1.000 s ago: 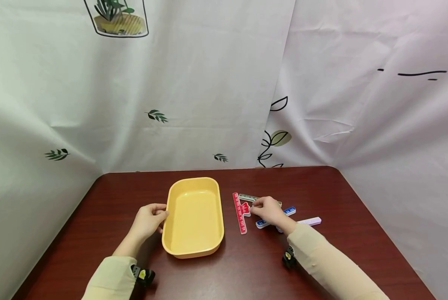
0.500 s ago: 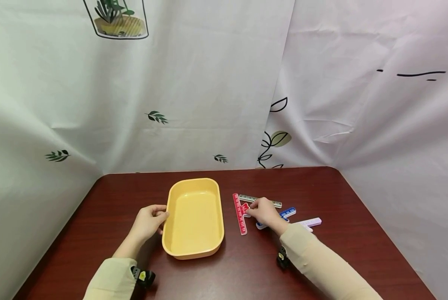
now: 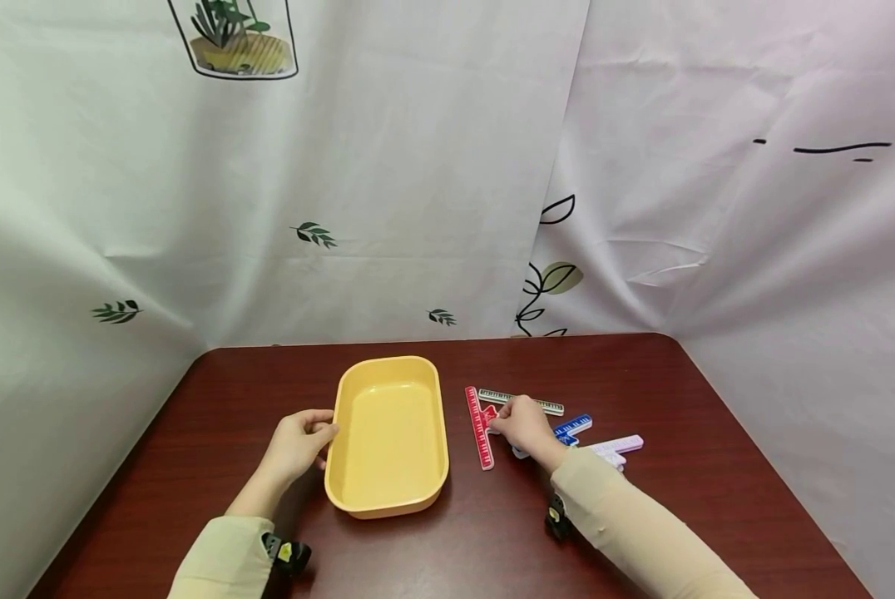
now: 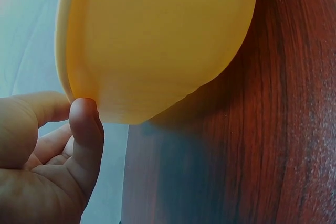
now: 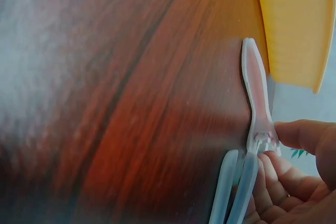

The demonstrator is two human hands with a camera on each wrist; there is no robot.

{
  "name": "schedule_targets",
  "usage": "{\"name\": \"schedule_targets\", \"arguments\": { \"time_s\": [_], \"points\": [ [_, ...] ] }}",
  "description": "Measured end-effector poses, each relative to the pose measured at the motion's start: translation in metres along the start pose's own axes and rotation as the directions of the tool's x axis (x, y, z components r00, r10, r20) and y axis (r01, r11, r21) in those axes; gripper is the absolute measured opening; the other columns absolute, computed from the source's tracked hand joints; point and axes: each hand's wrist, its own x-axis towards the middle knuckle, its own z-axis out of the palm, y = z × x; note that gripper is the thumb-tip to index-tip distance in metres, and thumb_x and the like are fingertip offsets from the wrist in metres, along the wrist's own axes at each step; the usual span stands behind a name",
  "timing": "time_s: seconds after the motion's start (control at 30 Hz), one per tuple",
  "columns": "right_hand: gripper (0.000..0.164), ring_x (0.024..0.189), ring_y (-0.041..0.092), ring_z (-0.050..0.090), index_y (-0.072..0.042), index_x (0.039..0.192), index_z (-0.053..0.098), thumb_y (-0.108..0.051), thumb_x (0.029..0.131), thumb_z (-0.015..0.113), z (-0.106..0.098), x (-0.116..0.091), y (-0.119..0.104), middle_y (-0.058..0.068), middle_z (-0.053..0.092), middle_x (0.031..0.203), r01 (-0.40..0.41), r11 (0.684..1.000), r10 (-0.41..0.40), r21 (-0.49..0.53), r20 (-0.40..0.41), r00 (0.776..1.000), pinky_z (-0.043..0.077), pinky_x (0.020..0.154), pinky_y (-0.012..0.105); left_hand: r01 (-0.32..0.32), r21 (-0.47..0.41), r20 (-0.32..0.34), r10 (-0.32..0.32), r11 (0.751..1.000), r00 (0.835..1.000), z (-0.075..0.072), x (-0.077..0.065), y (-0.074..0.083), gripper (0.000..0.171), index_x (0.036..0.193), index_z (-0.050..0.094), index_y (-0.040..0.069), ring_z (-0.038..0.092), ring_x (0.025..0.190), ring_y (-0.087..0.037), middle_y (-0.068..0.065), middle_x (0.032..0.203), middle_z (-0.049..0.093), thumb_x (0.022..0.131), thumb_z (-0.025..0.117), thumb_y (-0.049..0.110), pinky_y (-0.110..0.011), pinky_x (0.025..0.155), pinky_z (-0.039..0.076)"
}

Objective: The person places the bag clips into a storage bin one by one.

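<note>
My left hand (image 3: 292, 447) pinches the left rim of a yellow plastic tray (image 3: 388, 449), thumb and fingers at its edge in the left wrist view. Right of the tray lies a red T-shaped clip (image 3: 479, 428) with a piano-key pattern. My right hand (image 3: 526, 426) pinches this clip's short handle; in the right wrist view the thumb and fingers (image 5: 296, 132) are on either side of it. Under and around that hand lie a dark green-and-white keyboard clip (image 3: 496, 396), a blue one (image 3: 575, 425), partly covered by the hand, and a pale purple one (image 3: 620, 444).
Everything rests on a dark red-brown wooden table (image 3: 268, 374) with rounded far corners. White cloth (image 3: 417, 166) printed with plants hangs behind and at both sides. A small black camera is strapped to each wrist.
My right hand has shifted slightly left and inward at the red clip, uncovering more of the blue and purple clips. The left hand and tray keep their place.
</note>
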Motion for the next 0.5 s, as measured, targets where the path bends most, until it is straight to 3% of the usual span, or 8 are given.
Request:
{"name": "schedule_targets", "arguments": {
  "time_s": [0.23,0.5],
  "points": [
    [0.018,0.054,0.012,0.05,-0.006,0.067,0.064,-0.017,0.079,0.072,0.0017,-0.0021,-0.003,0.002,0.057,0.064,0.016,0.999,-0.015,0.029,-0.04,0.999,0.04,0.047,0.022,0.01,0.004,0.004,-0.01,1.0,1.0,-0.0011,-0.0026,0.0028,0.038,0.126,0.052,-0.009,0.058,0.062,-0.015,-0.019,0.097,0.065,0.092,0.056,0.008,-0.03,0.048,0.053],
    [0.019,0.046,0.009,0.048,-0.005,0.063,0.068,-0.015,0.078,0.069,0.0009,-0.0018,-0.0004,-0.001,0.058,0.057,0.021,0.996,-0.016,0.087,-0.06,0.998,0.039,0.042,0.021,0.013,0.003,0.005,-0.013,1.0,1.0,-0.0001,-0.0025,0.0024,0.038,0.126,0.052,-0.008,0.058,0.062,-0.016,-0.019,0.097,0.065,0.092,0.055,0.008,-0.03,0.049,0.054]
  ]
}}
